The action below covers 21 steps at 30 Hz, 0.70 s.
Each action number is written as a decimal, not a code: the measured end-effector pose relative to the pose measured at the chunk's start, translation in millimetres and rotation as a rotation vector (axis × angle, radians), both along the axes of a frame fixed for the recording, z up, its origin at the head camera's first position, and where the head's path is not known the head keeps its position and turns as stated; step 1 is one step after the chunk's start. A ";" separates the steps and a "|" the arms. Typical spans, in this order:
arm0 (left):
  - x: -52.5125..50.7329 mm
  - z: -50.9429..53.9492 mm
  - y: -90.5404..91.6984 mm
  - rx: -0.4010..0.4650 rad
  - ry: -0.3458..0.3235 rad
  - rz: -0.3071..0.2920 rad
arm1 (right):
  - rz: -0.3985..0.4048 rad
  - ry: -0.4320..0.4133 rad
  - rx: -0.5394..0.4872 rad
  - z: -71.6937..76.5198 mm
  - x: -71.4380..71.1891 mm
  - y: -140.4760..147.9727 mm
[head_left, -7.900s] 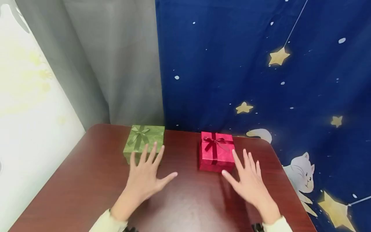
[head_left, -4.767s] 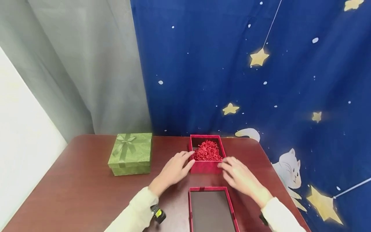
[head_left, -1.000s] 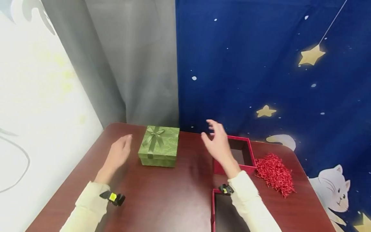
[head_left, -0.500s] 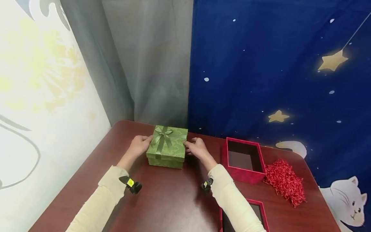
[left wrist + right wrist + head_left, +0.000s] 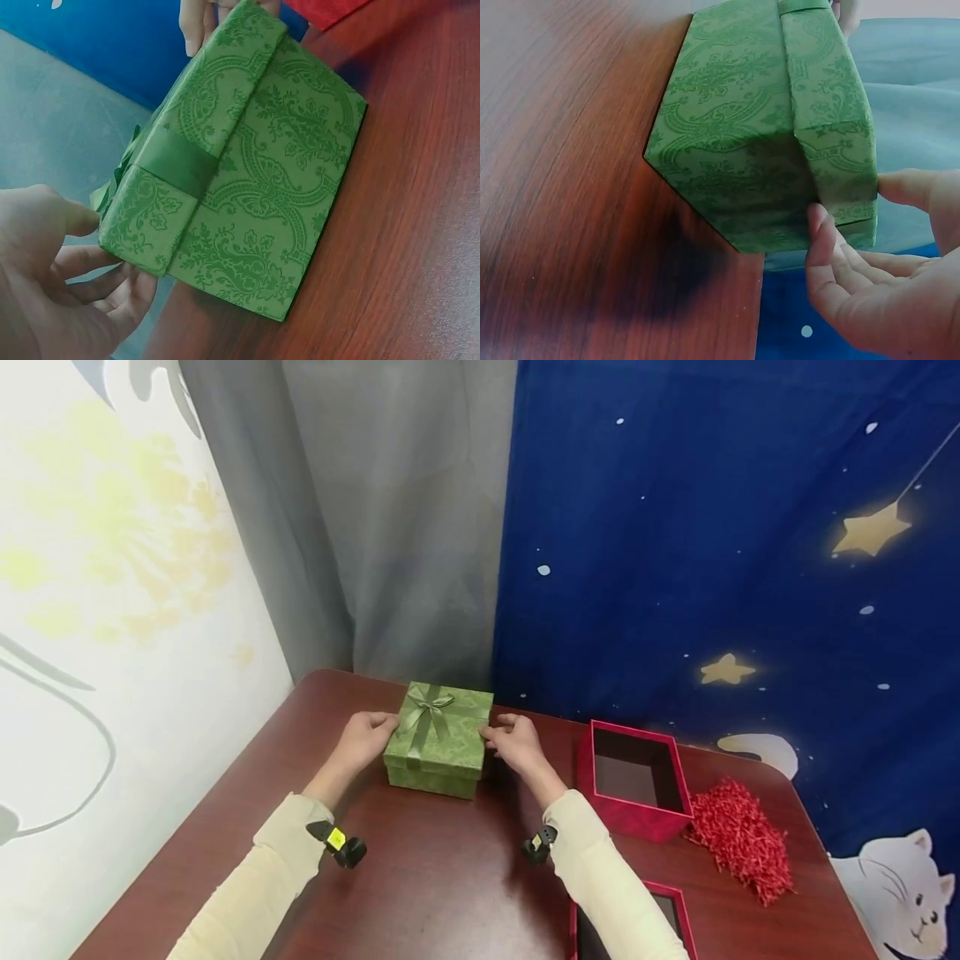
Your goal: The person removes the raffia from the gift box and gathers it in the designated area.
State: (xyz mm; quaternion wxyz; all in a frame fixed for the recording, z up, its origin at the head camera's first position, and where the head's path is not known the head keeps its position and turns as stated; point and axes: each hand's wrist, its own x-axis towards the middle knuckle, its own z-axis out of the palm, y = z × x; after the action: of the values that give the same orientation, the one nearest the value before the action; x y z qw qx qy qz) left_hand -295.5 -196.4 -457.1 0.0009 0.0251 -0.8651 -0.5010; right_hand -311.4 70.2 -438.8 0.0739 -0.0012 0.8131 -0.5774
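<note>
A green patterned gift box [image 5: 431,781] stands near the back of the table, its lid [image 5: 459,739] on and topped with a ribbon bow [image 5: 426,710]. My left hand [image 5: 358,743] grips the lid at its left side. On the opposite side my right hand [image 5: 519,745] pinches the lid. In the left wrist view the left hand's thumb [image 5: 79,219] lies at the lid's top edge, with fingers curled under its rim. The right wrist view has the right hand's fingertips [image 5: 823,225] at the lid's lower rim. The lid still covers the box body, hiding the inside.
Right of the green box stands an uncovered red box [image 5: 637,817]. Red shredded paper [image 5: 741,843] lies in a heap beside it. The red lid [image 5: 681,912] lies upturned at the front, partly behind the right sleeve [image 5: 600,868]. Curtains [image 5: 420,527] hang behind the table.
Earlier the red box was uncovered and its shredded paper came out onto the table. Both hands then moved to the green box and took hold of its lid. The head view turned left.
</note>
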 end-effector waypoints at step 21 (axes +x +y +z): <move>56.9 52.5 -19.9 0.225 0.107 -0.032 | 0.126 0.344 -0.246 63.4 58.8 16.6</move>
State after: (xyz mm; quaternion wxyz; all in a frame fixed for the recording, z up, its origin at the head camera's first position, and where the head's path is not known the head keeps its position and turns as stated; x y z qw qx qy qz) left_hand -238.6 -216.4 -404.6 0.0363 -0.0155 -0.8024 -0.5954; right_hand -252.6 86.8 -375.3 -0.0307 -0.1595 0.7354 -0.6579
